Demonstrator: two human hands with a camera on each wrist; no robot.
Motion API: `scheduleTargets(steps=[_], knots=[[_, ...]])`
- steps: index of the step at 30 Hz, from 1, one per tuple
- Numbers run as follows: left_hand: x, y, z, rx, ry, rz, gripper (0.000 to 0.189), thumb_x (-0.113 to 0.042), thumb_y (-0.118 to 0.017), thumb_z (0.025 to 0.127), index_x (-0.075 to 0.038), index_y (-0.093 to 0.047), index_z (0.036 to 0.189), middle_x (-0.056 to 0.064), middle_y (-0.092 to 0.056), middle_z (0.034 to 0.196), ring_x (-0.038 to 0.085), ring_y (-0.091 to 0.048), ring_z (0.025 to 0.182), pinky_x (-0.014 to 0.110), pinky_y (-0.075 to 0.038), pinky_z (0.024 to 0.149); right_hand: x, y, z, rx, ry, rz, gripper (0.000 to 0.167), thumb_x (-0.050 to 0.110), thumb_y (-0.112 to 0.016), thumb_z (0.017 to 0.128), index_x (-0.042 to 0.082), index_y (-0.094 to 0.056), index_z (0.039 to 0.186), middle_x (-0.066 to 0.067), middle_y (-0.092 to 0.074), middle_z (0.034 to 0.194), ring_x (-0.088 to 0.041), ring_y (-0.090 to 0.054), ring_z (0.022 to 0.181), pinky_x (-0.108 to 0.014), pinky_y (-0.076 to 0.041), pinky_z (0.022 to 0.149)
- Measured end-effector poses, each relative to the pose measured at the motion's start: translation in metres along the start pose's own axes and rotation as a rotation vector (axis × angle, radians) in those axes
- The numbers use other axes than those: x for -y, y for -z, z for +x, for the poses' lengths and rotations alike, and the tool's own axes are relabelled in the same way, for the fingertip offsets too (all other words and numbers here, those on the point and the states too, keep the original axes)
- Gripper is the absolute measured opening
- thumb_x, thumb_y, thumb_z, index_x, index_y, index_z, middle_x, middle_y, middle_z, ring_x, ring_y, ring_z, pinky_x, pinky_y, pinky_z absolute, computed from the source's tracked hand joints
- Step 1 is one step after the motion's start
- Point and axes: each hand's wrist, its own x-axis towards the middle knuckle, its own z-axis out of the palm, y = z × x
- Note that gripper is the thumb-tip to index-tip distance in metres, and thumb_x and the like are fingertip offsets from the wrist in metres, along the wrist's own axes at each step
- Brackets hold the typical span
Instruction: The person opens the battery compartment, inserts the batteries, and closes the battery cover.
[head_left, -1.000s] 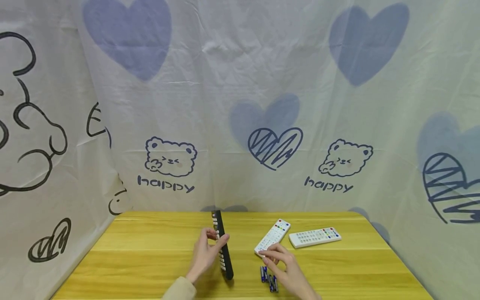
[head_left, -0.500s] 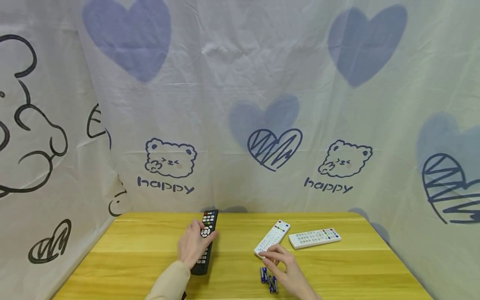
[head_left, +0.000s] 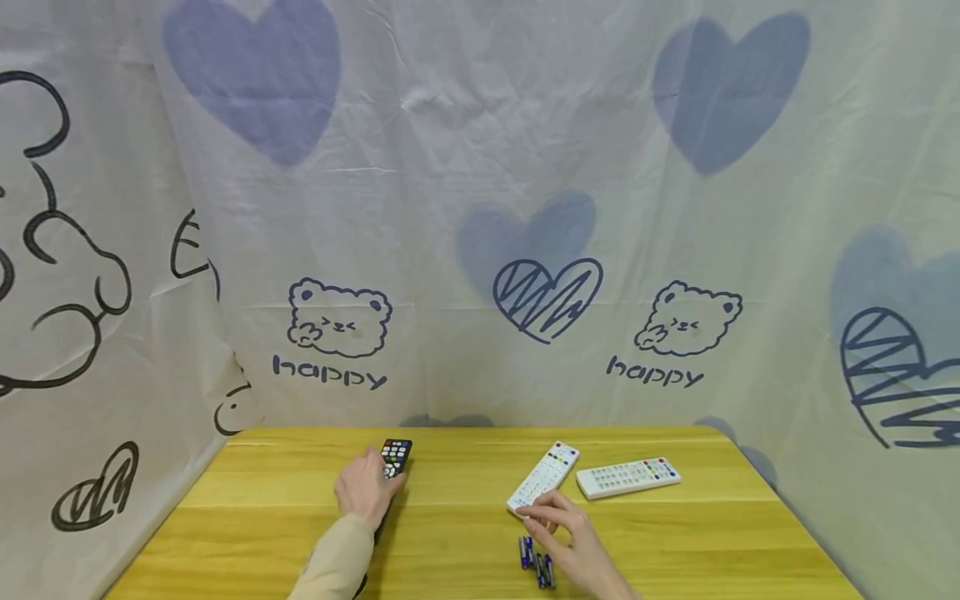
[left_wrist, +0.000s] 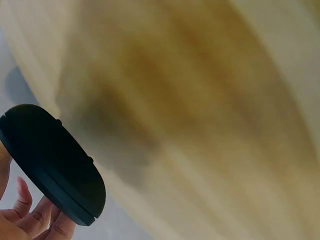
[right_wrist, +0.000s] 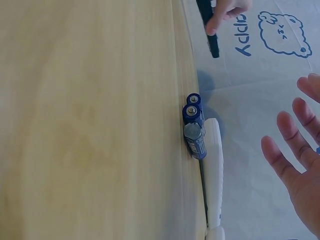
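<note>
My left hand [head_left: 366,490] grips a black remote control [head_left: 397,452] over the left part of the table, button side up, with the thumb along its right edge. The hand and sleeve cover its lower half. In the left wrist view the black remote's rounded end [left_wrist: 55,165] fills the lower left, fingers [left_wrist: 42,220] behind it. My right hand [head_left: 572,537] holds nothing and hovers with relaxed fingers close to several blue batteries [head_left: 536,563]. Its fingertips overlap the near end of a white remote [head_left: 543,477]. The right wrist view shows those batteries [right_wrist: 194,125] beside the spread fingers [right_wrist: 287,162].
A second white remote [head_left: 628,477] lies to the right of the first, turned nearly sideways. The wooden table [head_left: 697,550] ends at a white cloth backdrop [head_left: 450,358] printed with hearts and bears. More cloth stands on the left and right sides.
My left hand has moved left and turned the black remote from edge-on to button side up, bringing it lower. The right hand, batteries and white remotes stay in place.
</note>
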Motion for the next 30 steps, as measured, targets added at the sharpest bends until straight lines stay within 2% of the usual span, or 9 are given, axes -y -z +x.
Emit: scheduleTargets(steps=[7,11,15,21,30], knots=[[0.009,-0.005,-0.002,0.026,0.011,0.05,0.044,-0.034,-0.088,0.076,-0.005,-0.057,0.066,0.014,-0.065,0.067,0.025,-0.056,0.057,0.039,-0.048,0.044,0.0,0.0,0.001,0.004,-0.02,0.003,0.019,0.008,-0.062,0.099,0.0,-0.075,0.11,-0.004,-0.062,0.094,0.003,-0.051,0.077,-0.021,-0.05,0.062],[0.011,-0.01,-0.004,0.026,-0.01,0.069,0.04,-0.032,-0.088,0.076,0.001,-0.066,0.077,0.021,-0.069,0.074,0.031,-0.06,0.06,0.043,-0.051,0.046,0.0,0.001,0.001,0.012,-0.039,-0.003,0.02,0.01,-0.061,0.099,0.001,-0.075,0.11,-0.004,-0.062,0.094,0.004,-0.05,0.078,-0.021,-0.05,0.062],[0.014,-0.015,-0.007,0.021,-0.026,0.066,0.037,-0.03,-0.087,0.078,0.001,-0.066,0.083,0.023,-0.068,0.077,0.035,-0.061,0.064,0.046,-0.052,0.049,0.001,0.001,0.001,0.022,-0.056,0.001,0.02,0.011,-0.061,0.1,0.001,-0.075,0.111,-0.004,-0.062,0.095,0.004,-0.05,0.077,-0.021,-0.049,0.062],[0.011,-0.013,-0.008,0.037,-0.038,0.074,0.034,-0.028,-0.085,0.08,-0.001,-0.064,0.079,0.019,-0.067,0.073,0.031,-0.059,0.06,0.042,-0.05,0.046,0.0,0.002,0.001,0.027,-0.07,0.005,0.021,0.012,-0.06,0.1,0.001,-0.075,0.111,-0.004,-0.062,0.095,0.004,-0.049,0.076,-0.021,-0.048,0.061],[0.006,-0.007,-0.005,0.129,0.002,0.046,0.031,-0.023,-0.084,0.079,-0.003,-0.063,0.07,0.01,-0.06,0.065,0.025,-0.053,0.058,0.04,-0.047,0.045,0.0,0.002,0.0,0.037,-0.081,0.008,0.02,0.013,-0.06,0.101,0.006,-0.076,0.111,-0.004,-0.063,0.096,0.003,-0.05,0.077,-0.021,-0.049,0.062]])
